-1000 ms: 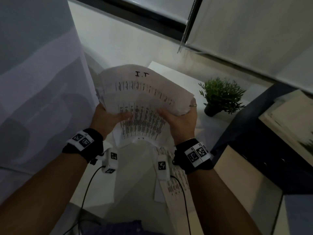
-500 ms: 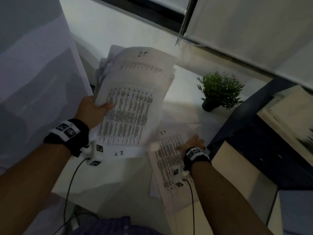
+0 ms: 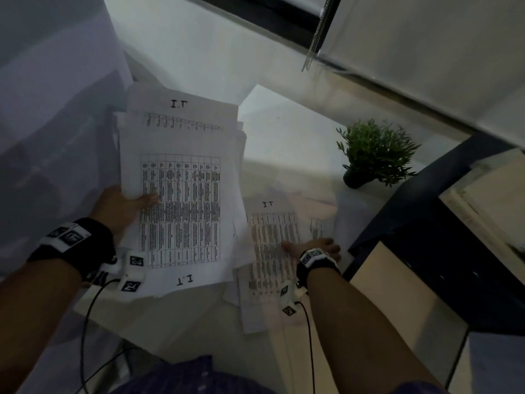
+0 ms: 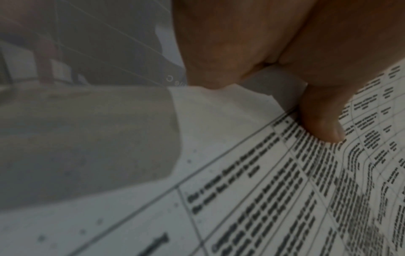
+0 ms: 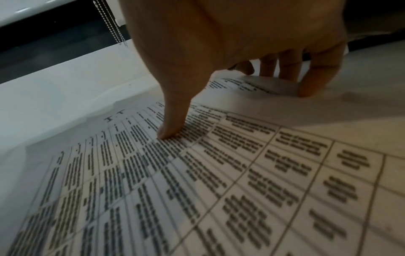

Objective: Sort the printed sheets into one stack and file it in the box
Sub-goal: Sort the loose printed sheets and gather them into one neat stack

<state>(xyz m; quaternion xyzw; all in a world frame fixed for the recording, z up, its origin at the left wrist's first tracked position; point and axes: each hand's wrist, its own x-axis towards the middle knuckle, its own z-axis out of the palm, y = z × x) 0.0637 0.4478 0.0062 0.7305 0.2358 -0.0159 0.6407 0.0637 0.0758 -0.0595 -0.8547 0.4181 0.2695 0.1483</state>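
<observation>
Right hand (image 3: 312, 247) stays pressing loose sheet (image 3: 272, 243).

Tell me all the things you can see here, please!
Stack of printed sheets: one, white with black tables, held up at the left.
Loose printed sheets: a few, count unclear, white with black tables, lying on the white table.
Potted plant: one, green in a dark pot, on the table at the right.
Blind chain: one, silvery, hanging at the top.
Left hand: grips the stack's edge, thumb on top.
Right hand: thumb and fingertips press on the loose sheets.
Wristbands: two, black, one on each wrist.
</observation>
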